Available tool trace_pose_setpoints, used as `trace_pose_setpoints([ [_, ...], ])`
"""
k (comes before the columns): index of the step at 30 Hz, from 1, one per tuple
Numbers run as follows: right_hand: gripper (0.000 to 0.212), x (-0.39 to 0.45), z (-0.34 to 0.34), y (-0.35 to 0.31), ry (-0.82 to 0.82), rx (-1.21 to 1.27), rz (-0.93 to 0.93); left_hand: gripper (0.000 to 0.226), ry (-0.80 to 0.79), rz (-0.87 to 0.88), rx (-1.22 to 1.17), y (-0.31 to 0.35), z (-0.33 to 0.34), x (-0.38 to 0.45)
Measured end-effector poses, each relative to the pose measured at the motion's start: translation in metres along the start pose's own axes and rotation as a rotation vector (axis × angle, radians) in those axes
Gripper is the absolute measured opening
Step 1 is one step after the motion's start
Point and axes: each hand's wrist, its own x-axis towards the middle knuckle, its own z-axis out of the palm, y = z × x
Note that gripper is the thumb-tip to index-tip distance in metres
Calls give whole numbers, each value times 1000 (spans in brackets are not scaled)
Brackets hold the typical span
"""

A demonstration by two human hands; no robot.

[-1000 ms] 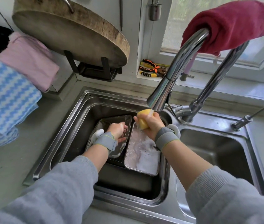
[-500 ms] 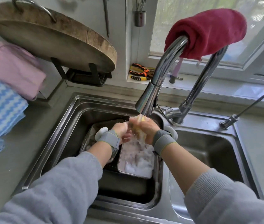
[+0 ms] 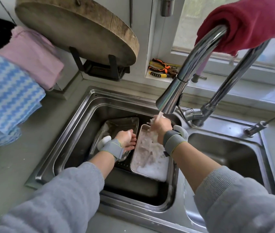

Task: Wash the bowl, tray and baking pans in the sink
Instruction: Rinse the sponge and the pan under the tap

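Right hand (image 3: 160, 127) under tap stream, above foamy pan (image 3: 150, 158) (grip unclear); left hand (image 3: 127, 140) loose, over second pan (image 3: 115, 127).

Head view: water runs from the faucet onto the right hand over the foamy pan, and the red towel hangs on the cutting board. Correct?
Not quite. The head view shows the red towel draped over the faucet, not the cutting board. The rest holds: water runs onto the right hand over the foamy pan.

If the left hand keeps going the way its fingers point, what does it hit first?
Probably the raised side rim of the foam-covered baking pan: the left hand points right toward it, close by, though depth is unclear.
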Motion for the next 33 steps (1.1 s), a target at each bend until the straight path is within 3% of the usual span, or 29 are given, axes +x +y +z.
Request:
trace_pose_setpoints([
  [2, 36, 1, -3, -3, 37, 53, 12, 35, 1, 9, 1, -1, -1, 0],
  [5, 48, -3, -2, -6, -122, 412, 180, 34, 10, 21, -5, -2, -3, 2],
  [7, 52, 1, -1, -7, -161, 531, 197, 33, 17, 28, -11, -1, -5, 2],
  [8, 46, -1, -1, -9, -193, 555, 196, 32, 19, 27, -8, 0, -6, 2],
  [10, 12, -6, 0, -10, -170, 559, 173, 32, 20, 29, 4, 2, -8, 2],
  [13, 39, -5, -4, -7, -101, 677, 164, 30, 23, 39, 24, 5, -10, -1],
  [16, 15, -7, -6, -2, -91, 613, 231, 29, 20, 52, 49, 8, -12, -3],
  [23, 15, 3, 0, -16, 3, 583, 228, 31, 0, 37, 68, 7, -11, -4],
  [25, 13, 1, 6, -23, -60, 617, 217, 30, -4, 36, 59, 6, -13, -6],
  [28, 30, -7, 5, -21, -199, 513, 145, 29, -2, 32, 35, 4, -14, -7],
  [33, 5, -32, -8, -1, -245, 484, 181, 30, 19, 34, 27, 1, -18, -7],
])
